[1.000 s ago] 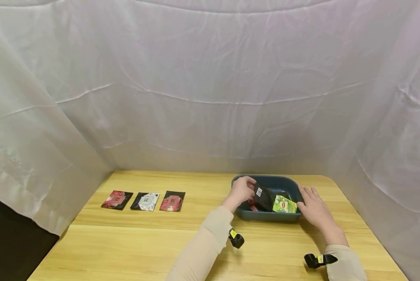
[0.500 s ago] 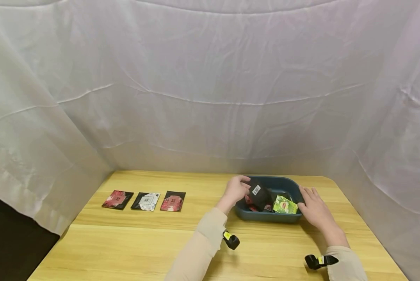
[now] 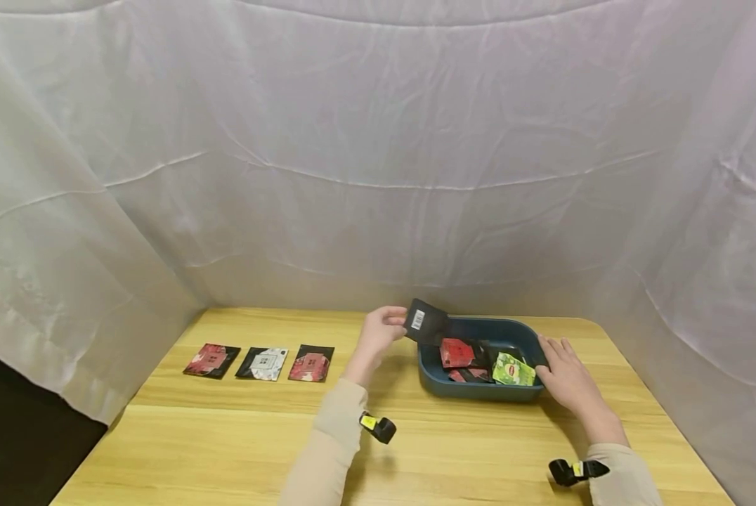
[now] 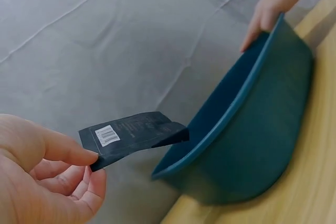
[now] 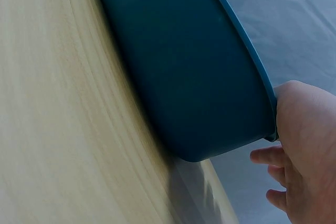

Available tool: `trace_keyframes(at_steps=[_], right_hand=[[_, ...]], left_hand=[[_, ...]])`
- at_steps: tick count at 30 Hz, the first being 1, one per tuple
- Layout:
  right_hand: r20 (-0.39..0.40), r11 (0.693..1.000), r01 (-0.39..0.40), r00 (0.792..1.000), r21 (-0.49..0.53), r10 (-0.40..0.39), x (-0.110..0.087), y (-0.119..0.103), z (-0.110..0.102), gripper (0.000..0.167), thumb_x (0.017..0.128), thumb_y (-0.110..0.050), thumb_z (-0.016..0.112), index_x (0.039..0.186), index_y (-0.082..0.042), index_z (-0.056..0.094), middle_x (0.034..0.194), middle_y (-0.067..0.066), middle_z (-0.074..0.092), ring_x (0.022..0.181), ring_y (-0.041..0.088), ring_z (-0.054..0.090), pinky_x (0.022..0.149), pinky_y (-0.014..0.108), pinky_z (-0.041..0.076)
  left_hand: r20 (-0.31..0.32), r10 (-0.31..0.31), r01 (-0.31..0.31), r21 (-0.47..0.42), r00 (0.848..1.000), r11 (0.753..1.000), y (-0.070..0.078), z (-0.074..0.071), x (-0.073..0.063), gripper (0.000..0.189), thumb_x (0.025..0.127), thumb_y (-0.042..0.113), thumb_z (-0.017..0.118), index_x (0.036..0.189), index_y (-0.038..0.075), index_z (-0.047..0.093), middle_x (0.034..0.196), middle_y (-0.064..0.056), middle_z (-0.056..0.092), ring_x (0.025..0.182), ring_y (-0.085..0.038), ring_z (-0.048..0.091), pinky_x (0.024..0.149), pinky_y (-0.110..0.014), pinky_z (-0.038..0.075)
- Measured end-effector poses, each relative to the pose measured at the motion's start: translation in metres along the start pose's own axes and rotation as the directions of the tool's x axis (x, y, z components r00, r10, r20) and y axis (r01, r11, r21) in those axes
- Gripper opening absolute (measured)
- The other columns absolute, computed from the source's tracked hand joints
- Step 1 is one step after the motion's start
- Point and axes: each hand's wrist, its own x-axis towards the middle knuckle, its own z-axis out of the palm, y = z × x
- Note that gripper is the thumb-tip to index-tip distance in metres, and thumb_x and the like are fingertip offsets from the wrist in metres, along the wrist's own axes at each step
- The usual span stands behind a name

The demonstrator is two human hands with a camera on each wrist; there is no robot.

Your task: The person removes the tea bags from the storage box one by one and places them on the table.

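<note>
My left hand (image 3: 378,334) pinches a black tea sachet (image 3: 425,322) by one edge, between thumb and fingers. The sachet is raised at the left end of a dark blue basin (image 3: 485,391), its barcode side showing in the left wrist view. My right hand (image 3: 568,376) holds the basin's right end, thumb over the rim, the other fingers outside in the right wrist view. Inside the basin lie a red-and-black sachet (image 3: 457,353), another partly covered one, and a green-and-yellow sachet (image 3: 513,369).
Three sachets lie in a row on the left of the wooden table (image 3: 239,436): a red-and-black one (image 3: 211,360), a white-and-black one (image 3: 262,362) and another red one (image 3: 311,363). A pale curtain (image 3: 378,232) stands behind and at both sides.
My left hand has lifted the black sachet out of the basin, up and to the left. A red sachet beneath it is now uncovered. The right hand has stayed on the rim.
</note>
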Motion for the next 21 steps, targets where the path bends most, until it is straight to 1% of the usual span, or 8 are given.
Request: trace_keyframes(at_steps=[6,10,16,21], right_hand=[[0.003,1.0,0.0,1.0,-0.001,0.0,0.001,0.001,0.0,0.061,0.099,-0.021,0.042,0.15,0.008,0.024,0.149,0.038,0.026,0.142,0.056,0.012,0.111,0.069,0.017],[0.004,1.0,0.0,1.0,0.003,0.0,0.001,0.002,0.001,0.061,0.099,-0.02,0.043,0.15,0.008,0.024,0.149,0.038,0.026,0.142,0.056,0.011,0.112,0.069,0.016],[-0.002,1.0,-0.001,1.0,0.002,0.001,0.001,0.003,0.002,0.062,0.098,-0.018,0.044,0.15,0.008,0.024,0.15,0.037,0.027,0.141,0.057,0.013,0.112,0.069,0.016],[-0.001,1.0,0.001,1.0,-0.002,-0.001,0.002,0.003,0.002,0.062,0.098,-0.019,0.044,0.15,0.007,0.024,0.15,0.037,0.027,0.141,0.057,0.013,0.112,0.068,0.016]], left_hand=[[-0.078,-0.026,0.024,-0.024,0.997,0.999,0.0,-0.037,-0.004,0.044,0.078,-0.014,0.059,0.121,-0.003,0.063,0.111,-0.025,0.067,0.095,-0.025,0.066,0.083,-0.029,0.056],[-0.134,-0.038,0.035,-0.023,0.99,0.999,-0.005,-0.062,-0.005,0.042,0.078,-0.014,0.058,0.119,-0.004,0.063,0.111,-0.025,0.067,0.094,-0.023,0.065,0.084,-0.029,0.056],[-0.189,-0.058,0.064,0.026,0.98,0.998,-0.019,-0.097,-0.007,0.038,0.082,-0.012,0.058,0.118,-0.003,0.064,0.108,-0.021,0.066,0.093,-0.021,0.061,0.079,-0.025,0.053],[-0.24,-0.051,0.077,0.102,0.969,0.992,-0.028,-0.117,-0.01,0.037,0.08,-0.013,0.058,0.116,-0.004,0.066,0.105,-0.021,0.067,0.092,-0.021,0.062,0.075,-0.021,0.052]])
